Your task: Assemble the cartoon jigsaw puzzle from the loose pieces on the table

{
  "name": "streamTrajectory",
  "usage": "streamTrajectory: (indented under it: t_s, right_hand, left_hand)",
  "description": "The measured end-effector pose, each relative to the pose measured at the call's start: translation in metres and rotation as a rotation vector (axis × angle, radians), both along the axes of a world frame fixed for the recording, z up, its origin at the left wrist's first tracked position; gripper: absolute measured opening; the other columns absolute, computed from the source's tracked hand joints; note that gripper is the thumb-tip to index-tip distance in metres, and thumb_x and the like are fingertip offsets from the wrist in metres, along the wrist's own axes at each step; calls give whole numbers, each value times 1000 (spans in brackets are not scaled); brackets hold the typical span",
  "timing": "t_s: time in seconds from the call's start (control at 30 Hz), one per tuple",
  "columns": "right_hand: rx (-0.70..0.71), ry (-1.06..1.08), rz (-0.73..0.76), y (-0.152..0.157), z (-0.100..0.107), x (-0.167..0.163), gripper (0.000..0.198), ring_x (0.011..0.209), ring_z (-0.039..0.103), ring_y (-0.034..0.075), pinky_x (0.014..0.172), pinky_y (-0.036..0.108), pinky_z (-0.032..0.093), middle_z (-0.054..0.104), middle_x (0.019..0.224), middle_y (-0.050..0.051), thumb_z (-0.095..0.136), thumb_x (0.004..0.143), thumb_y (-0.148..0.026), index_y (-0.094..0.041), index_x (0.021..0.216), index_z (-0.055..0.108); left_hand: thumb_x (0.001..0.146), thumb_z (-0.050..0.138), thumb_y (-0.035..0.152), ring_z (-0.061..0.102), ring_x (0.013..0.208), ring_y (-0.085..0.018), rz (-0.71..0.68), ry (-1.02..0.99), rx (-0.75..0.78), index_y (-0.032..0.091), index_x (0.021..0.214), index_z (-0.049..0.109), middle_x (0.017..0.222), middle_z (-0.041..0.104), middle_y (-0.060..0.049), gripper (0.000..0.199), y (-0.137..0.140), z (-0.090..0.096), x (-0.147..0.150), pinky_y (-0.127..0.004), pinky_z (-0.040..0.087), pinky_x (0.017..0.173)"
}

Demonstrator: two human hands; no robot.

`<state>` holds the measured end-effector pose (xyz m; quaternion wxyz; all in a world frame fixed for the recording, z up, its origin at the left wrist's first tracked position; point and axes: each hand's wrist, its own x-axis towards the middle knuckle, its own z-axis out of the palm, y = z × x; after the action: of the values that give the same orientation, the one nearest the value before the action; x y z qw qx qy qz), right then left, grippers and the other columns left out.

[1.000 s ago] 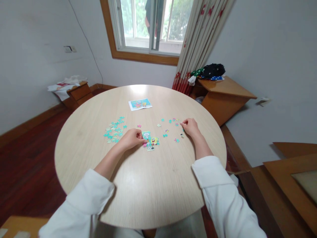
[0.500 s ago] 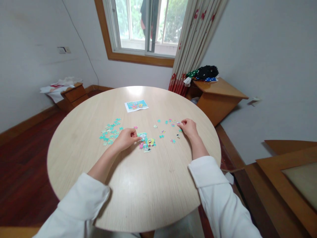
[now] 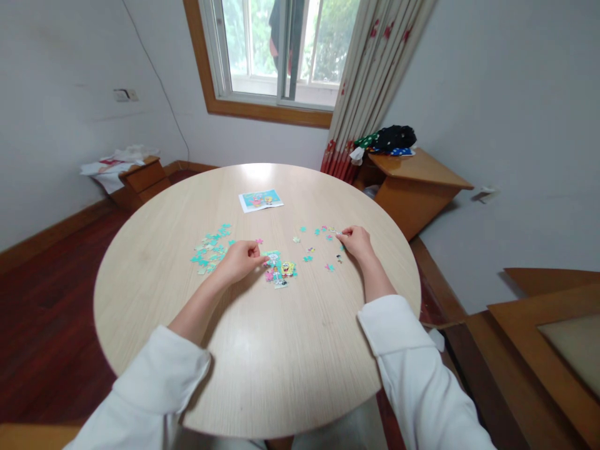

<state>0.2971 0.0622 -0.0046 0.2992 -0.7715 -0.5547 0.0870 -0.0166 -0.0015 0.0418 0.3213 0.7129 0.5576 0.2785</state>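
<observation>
My left hand (image 3: 244,257) is closed in a pinch, its thumb and finger at the left edge of a partly joined jigsaw puzzle (image 3: 280,270) with cartoon figures on it. Anything between those fingertips is too small to make out. Farther right, my right hand (image 3: 355,240) is also pinched, with a small whitish puzzle piece (image 3: 339,234) at its fingertips. Several loose pieces lie between the joined part and my right hand, among them a teal piece (image 3: 307,259) and a pink and teal one (image 3: 330,267). A pile of teal pieces (image 3: 210,249) spreads left of my left hand.
The round wooden table (image 3: 281,350) holds a folded picture sheet (image 3: 261,200) beyond the pieces. Behind it are a window (image 3: 281,50) and a curtain (image 3: 360,87). A wooden cabinet (image 3: 422,181) with cloths on top stands at the back right, a small drawer unit (image 3: 146,178) at the left.
The view has shifted slightly, so everything sits a little farther right. Both hands stay nearly in place, still pinched; the joined puzzle looks the same.
</observation>
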Motion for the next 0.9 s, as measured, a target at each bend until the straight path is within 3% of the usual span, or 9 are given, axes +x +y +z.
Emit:
streamTrajectory:
  t_s: [0.23, 0.43, 0.6, 0.77, 0.9]
  right_hand:
    - [50, 88, -7, -2, 2, -4, 18, 70, 59, 17, 73, 30, 45, 66, 77, 8, 67, 63, -21, -12, 78, 65]
    - [162, 235, 20, -8, 6, -10, 15, 66, 59, 17, 69, 31, 47, 65, 69, 6, 68, 61, -24, -14, 70, 62]
    - [241, 581, 257, -19, 17, -49, 28, 67, 61, 17, 64, 31, 50, 66, 71, 7, 71, 60, -38, -15, 73, 63]
    - [74, 896, 540, -44, 26, -110, 33, 62, 61, 15, 60, 30, 50, 66, 67, 4, 77, 54, -42, -17, 69, 63]
    - [-48, 986, 615, -57, 26, -136, 36, 59, 61, 15, 57, 28, 48, 64, 59, 2, 80, 48, -42, -16, 66, 62]
  left_hand:
    - [69, 61, 29, 34, 49, -9, 154, -21, 110, 19, 50, 38, 48, 38, 4, 31, 6, -6, -5, -25, 25, 50]
    - [70, 58, 34, 37, 48, -9, 183, -119, 116, 18, 53, 45, 48, 42, 3, 27, 10, -10, -8, -24, 25, 48]
    - [70, 57, 31, 46, 53, -11, 128, -229, 18, 16, 61, 55, 56, 54, -1, 18, 9, -8, -3, -24, 32, 51]
    - [70, 59, 25, 51, 53, -11, -6, -361, -163, 14, 69, 59, 65, 62, -4, 11, 3, -1, 5, -26, 38, 55]
    - [71, 60, 28, 48, 51, -10, -52, -368, -190, 13, 71, 61, 56, 56, -1, 15, -1, 3, 6, -24, 36, 53]
